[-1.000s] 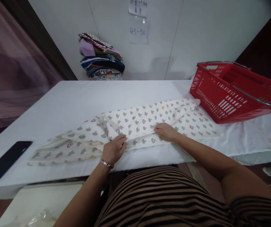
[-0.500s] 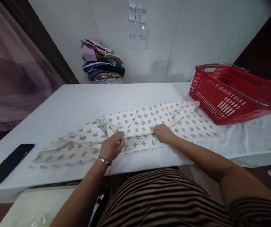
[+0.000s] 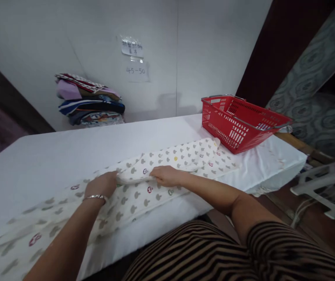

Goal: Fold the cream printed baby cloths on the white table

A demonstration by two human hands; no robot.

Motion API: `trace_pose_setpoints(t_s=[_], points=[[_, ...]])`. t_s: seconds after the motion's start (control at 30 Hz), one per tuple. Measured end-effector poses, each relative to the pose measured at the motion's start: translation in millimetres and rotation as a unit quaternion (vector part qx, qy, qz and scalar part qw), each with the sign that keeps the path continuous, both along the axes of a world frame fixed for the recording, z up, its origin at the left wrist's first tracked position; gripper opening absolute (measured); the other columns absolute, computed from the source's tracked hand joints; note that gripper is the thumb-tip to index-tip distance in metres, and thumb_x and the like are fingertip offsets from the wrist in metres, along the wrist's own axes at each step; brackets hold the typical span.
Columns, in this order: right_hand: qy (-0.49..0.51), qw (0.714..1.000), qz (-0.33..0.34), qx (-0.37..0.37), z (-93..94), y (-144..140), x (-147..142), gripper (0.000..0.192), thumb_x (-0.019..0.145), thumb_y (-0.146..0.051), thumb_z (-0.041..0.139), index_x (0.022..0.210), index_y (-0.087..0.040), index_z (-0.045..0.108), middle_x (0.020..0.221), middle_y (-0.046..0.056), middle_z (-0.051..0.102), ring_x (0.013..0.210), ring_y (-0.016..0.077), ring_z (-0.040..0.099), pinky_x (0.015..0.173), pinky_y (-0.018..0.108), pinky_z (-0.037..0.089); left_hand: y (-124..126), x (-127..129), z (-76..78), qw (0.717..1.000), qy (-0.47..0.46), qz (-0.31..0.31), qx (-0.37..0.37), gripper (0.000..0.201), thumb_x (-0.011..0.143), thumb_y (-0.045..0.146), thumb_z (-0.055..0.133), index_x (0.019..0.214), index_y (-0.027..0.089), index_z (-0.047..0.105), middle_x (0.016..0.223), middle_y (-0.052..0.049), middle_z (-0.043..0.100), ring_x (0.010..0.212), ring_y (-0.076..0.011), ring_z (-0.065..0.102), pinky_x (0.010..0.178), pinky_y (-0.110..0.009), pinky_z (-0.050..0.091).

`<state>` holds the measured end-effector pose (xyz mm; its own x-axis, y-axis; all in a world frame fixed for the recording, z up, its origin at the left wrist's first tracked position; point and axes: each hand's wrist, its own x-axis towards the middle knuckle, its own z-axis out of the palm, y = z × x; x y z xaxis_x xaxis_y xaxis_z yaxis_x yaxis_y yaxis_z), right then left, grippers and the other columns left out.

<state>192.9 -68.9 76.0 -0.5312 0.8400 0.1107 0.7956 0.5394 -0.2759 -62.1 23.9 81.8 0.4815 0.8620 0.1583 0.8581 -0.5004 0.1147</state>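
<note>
A long white cloth (image 3: 144, 199) with grey, red, green and yellow mushroom prints stretches along the table, one layer folded lengthwise over another. My left hand (image 3: 101, 185), with a silver bracelet at its wrist, is closed on the folded edge, its fingertips partly hidden behind the hand. Farther right, my right hand (image 3: 165, 175) pinches the same edge between thumb and fingers. Between the two hands the edge is lifted slightly and runs nearly straight. The cloth's left part spreads wrinkled under my left forearm, out to the frame's lower left corner.
A red plastic basket (image 3: 237, 128) with metal handles stands at the table's right end, close to the cloth's far end. A stack of folded fabrics (image 3: 91, 101) sits behind the table (image 3: 68, 152) against the wall. A white stool (image 3: 328, 187) stands at the right.
The camera view has swung to the right. Both hands keep hold of the folded edge, and the cloth's left part now spreads wider and nearer. The phone at the left is out of view.
</note>
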Motion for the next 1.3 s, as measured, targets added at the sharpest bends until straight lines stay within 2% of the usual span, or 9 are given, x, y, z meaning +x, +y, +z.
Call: trace_pose_setpoints(t_s=[0.07,0.13,0.23,0.4,0.6,0.73,0.9,1.07,1.3], points=[[0.009,1.0,-0.011,-0.011,1.7,-1.0,0.8,0.019,0.084,-0.014,0.046,0.1,-0.02,0.055,0.105,0.006,0.062,0.092,0.0182,0.057,0.072,0.028,0.045,-16.1,13.4,-1.8,0.999,0.028,-0.012,-0.017,0.041,0.081,0.028,0.045,0.117,0.02,0.06,0.119,-0.011,0.063,0.095,-0.0271,0.064,0.075,-0.038,0.051],[0.019,0.999,-0.018,-0.018,6.3,-0.6,0.2,0.019,0.084,-0.015,0.046,0.101,-0.019,0.054,0.105,0.006,0.062,0.093,0.0181,0.057,0.073,0.028,0.044,-36.5,31.4,0.7,0.997,0.007,-0.077,-0.01,0.044,0.083,0.034,0.044,0.124,0.024,0.054,0.128,-0.006,0.056,0.105,-0.024,0.06,0.081,-0.034,0.05],[0.036,0.999,-0.018,-0.028,14.5,1.3,-1.8,0.021,0.082,-0.013,0.046,0.102,-0.019,0.052,0.107,0.007,0.062,0.094,0.0179,0.056,0.074,0.027,0.043,-62.2,59.7,5.1,0.992,-0.029,-0.114,-0.034,0.047,0.083,0.038,0.047,0.129,0.026,0.048,0.126,-0.004,0.058,0.097,-0.0203,0.063,0.075,-0.029,0.05],[0.078,0.994,-0.061,-0.041,14.9,-1.5,-0.3,0.03,0.082,-0.015,0.045,0.111,-0.021,0.043,0.107,0.006,0.062,0.089,0.0166,0.057,0.07,0.026,0.04,-72.5,84.2,2.6,0.995,-0.049,-0.05,-0.065,0.049,0.086,0.039,0.042,0.131,0.022,0.047,0.105,-0.007,0.068,0.084,-0.0228,0.065,0.067,-0.03,0.047],[0.022,0.997,-0.067,0.033,-1.1,-8.9,-1.1,0.026,0.086,-0.019,0.043,0.111,-0.018,0.044,0.101,0.006,0.064,0.087,0.0173,0.057,0.069,0.027,0.037,-64.3,84.8,-7.1,0.994,-0.024,-0.064,-0.088,0.039,0.088,0.041,0.035,0.113,0.026,0.061,0.101,-0.005,0.069,0.086,-0.0225,0.064,0.066,-0.029,0.044],[-0.03,0.99,-0.09,0.101,-11.0,-14.1,6.8,0.027,0.084,-0.017,0.048,0.112,-0.018,0.046,0.1,0.007,0.064,0.089,0.0195,0.055,0.077,0.031,0.035,-61.3,85.6,2.6,0.994,-0.029,-0.05,-0.088,0.037,0.087,0.041,0.036,0.105,0.025,0.065,0.101,-0.004,0.07,0.089,-0.0219,0.063,0.068,-0.028,0.043],[-0.065,0.967,-0.205,0.137,-22.8,-21.6,52.8,0.031,0.079,-0.012,0.054,0.11,-0.016,0.048,0.094,0.006,0.063,0.089,0.0204,0.053,0.079,0.032,0.032,-54.0,72.7,24.7,0.995,-0.05,-0.014,-0.089,0.038,0.085,0.042,0.038,0.101,0.025,0.067,0.099,-0.003,0.07,0.089,-0.0229,0.064,0.071,-0.028,0.044],[-0.088,0.929,-0.329,0.147,-24.1,-35.4,106.8,0.024,0.081,-0.008,0.048,0.104,-0.014,0.052,0.094,0.009,0.062,0.09,0.0213,0.053,0.083,0.034,0.028,-46.4,51.2,32.6,0.991,-0.093,0.009,-0.091,0.038,0.081,0.047,0.041,0.098,0.027,0.068,0.1,0.0,0.07,0.092,-0.0229,0.064,0.074,-0.026,0.046],[-0.142,0.92,-0.352,0.097,-7.3,-60.8,129.9,0.025,0.071,-0.006,0.051,0.095,-0.013,0.055,0.092,0.01,0.064,0.09,0.0221,0.055,0.081,0.033,0.031,-56.2,42.7,44.3,0.988,-0.109,0.027,-0.102,0.047,0.075,0.055,0.04,0.099,0.026,0.068,0.104,-0.001,0.069,0.098,-0.0252,0.062,0.081,-0.03,0.047]])
